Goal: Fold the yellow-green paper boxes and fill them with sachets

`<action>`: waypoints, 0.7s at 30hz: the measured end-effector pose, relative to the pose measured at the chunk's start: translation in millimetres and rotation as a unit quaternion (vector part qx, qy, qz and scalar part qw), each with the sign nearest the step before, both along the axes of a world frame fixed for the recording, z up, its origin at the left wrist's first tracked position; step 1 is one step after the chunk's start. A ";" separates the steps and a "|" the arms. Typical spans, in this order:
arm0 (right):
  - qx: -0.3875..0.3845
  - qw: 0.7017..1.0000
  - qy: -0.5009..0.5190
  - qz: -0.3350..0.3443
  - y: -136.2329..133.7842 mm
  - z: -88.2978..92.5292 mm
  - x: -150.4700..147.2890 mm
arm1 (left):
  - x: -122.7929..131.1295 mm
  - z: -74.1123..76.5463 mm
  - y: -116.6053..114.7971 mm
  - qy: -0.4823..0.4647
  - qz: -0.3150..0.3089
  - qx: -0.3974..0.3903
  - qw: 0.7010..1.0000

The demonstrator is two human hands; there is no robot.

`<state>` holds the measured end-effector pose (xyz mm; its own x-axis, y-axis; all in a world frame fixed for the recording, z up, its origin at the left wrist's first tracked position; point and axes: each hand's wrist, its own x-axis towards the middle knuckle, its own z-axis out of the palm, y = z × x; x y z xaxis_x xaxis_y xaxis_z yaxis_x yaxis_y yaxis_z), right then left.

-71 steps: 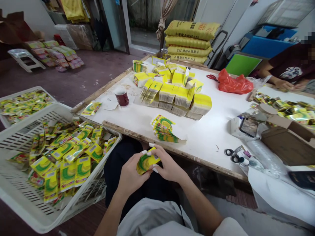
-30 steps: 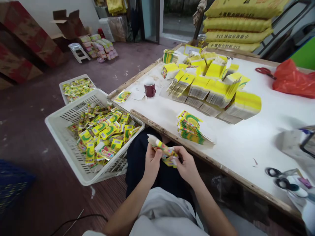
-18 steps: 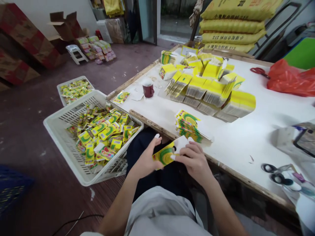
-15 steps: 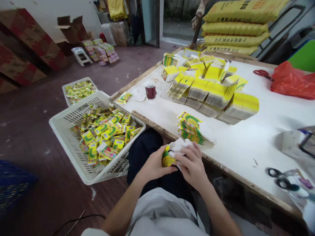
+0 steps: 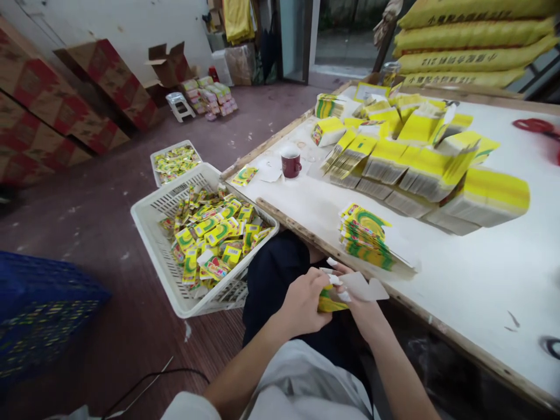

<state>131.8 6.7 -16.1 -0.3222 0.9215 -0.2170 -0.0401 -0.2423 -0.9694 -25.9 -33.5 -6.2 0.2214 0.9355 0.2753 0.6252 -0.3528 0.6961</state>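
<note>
Above my lap, my left hand (image 5: 303,303) is closed around a yellow-and-green printed card packet (image 5: 331,301). My right hand (image 5: 364,310) grips its other side, and a white card flap (image 5: 361,286) sticks out over that hand toward the right. White coverings show on some fingertips. The fingers hide much of the packet, so its inside cannot be made out. Just beyond my hands, a fanned stack of the same printed cards (image 5: 365,233) lies near the table's edge. On my left, a white plastic basket (image 5: 146,230) holds many filled yellow packets (image 5: 219,230).
On the white table (image 5: 472,291) stand rows of yellow card bundles (image 5: 437,169), a dark red mug (image 5: 290,163) and red scissors (image 5: 532,125). A smaller basket (image 5: 153,166) and a blue crate (image 5: 39,309) sit on the floor. Feed sacks (image 5: 476,58) are piled behind.
My view has swung left. The packet has turned in my hands, and its white flap now points right over my right hand.
</note>
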 end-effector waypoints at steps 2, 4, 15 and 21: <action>0.063 0.997 -0.048 -0.005 -5.4 -4.1 4.6 | 0.3 2.5 1.5 -0.003 -0.023 -0.043 0.999; 0.150 0.983 -0.105 0.019 -14.3 -6.4 7.7 | 1.1 2.4 2.0 -0.024 -0.032 -0.103 0.994; 0.421 0.878 -0.229 0.001 -13.4 -13.0 13.8 | 2.3 3.2 -4.6 -0.061 0.113 -0.082 0.988; 0.408 0.867 -0.248 0.144 2.7 0.7 36.5 | -15.3 15.5 -5.7 -0.090 0.064 -0.105 0.988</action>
<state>168.3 9.4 -15.4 -0.6182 0.7295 0.2925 0.3780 0.6023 -0.7031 -41.1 -39.2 9.3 0.0626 0.9934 0.0959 0.5143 -0.1144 0.8499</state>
